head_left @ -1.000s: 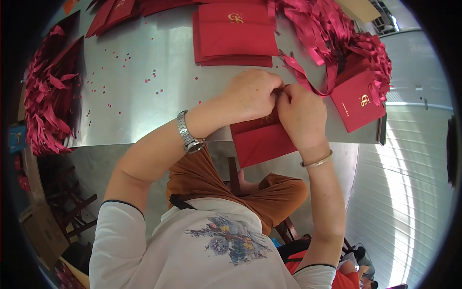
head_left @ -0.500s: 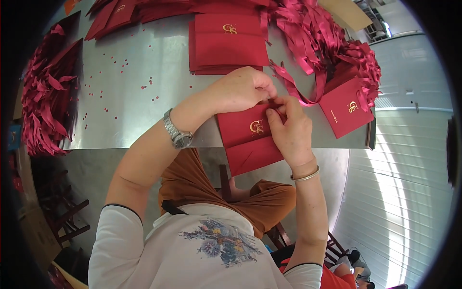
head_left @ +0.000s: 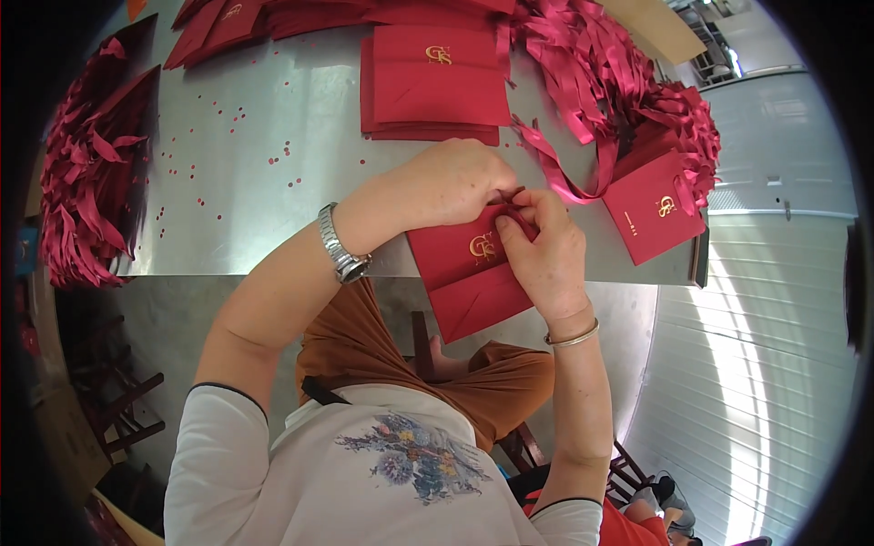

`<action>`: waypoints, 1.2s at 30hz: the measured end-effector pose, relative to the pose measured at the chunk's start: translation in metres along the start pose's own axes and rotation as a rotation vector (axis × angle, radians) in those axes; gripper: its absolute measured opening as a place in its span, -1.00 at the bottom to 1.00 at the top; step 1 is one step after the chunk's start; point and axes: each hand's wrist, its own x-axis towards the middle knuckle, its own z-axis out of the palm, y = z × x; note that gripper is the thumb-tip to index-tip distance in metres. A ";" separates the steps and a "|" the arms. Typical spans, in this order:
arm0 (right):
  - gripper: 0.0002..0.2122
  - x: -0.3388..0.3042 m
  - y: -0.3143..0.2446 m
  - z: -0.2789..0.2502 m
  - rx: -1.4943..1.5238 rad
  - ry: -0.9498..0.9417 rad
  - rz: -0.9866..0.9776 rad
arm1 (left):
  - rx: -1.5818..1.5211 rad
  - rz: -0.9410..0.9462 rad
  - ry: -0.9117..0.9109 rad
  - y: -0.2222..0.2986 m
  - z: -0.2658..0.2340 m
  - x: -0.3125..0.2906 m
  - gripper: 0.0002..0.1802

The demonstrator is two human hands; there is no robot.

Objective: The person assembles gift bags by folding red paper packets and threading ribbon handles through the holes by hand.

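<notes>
A flat red paper bag (head_left: pixel 464 305) with a gold emblem lies partly over the table's front edge, its lower end toward my lap. My right hand (head_left: pixel 546 255) is closed on its upper right edge, thumb on the front face. At the top of the bag, my left hand (head_left: pixel 460 182) bends over with fingers pinched together on a short dark red ribbon (head_left: pixel 518 193) close to my right fingertips. My left fingertips are mostly hidden behind the knuckles.
Stacked red bags (head_left: pixel 442 86) lie straight ahead on the metal table (head_left: pixel 228 237). Bags with ribbon handles are heaped at right (head_left: pixel 655 205) and far left (head_left: pixel 86 200). Small red paper dots dot the tabletop. A person in red (head_left: pixel 628 528) sits behind at lower right.
Both hands and the bag's lower end have shifted slightly toward me. My left hand has turned more knuckles-up, its fingers lower against the bag's top edge. My right hand keeps its hold.
</notes>
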 end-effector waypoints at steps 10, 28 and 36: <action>-0.76 -0.005 0.015 -0.008 0.117 -0.005 0.143 | 0.238 -0.396 0.225 -0.012 -0.018 -0.003 -0.88; -0.81 -0.005 0.036 -0.021 0.115 0.275 0.286 | -0.493 -0.373 -0.063 0.023 -0.007 -0.001 -0.75; -0.82 -0.006 0.037 -0.023 0.119 0.308 0.325 | -0.468 -0.285 -0.063 0.030 -0.006 -0.004 -0.83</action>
